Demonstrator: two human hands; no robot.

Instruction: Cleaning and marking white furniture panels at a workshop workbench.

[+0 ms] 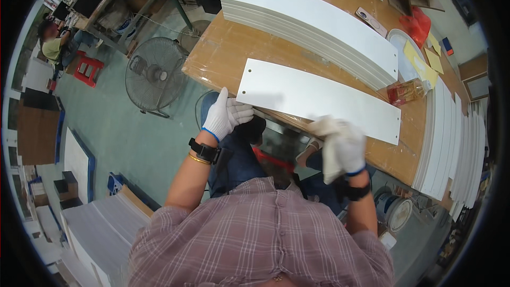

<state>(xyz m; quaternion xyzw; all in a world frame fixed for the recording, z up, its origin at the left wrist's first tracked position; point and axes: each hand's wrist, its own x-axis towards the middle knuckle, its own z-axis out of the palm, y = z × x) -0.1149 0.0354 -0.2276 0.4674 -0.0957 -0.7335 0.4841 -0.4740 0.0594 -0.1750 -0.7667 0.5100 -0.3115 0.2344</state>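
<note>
A long white panel (319,98) with small holes near its ends lies flat along the near edge of the cardboard-covered table (212,56). My left hand (226,116), in a white glove with a blue cuff, is beside the panel's left end at the table edge. Its thumb points up and its fingers stretch to the right, with nothing in them. My right hand (351,149), also gloved and smeared by motion, grips a cream cloth (330,143) by the panel's near edge. Behind lies a stack of similar white panels (308,16).
A clear bottle with reddish contents (406,93) lies at the stack's right end. More white panels (441,143) line the table's right side. A floor fan (155,74) stands left of the table. Another person (53,48) sits far left, near a red stool (87,68).
</note>
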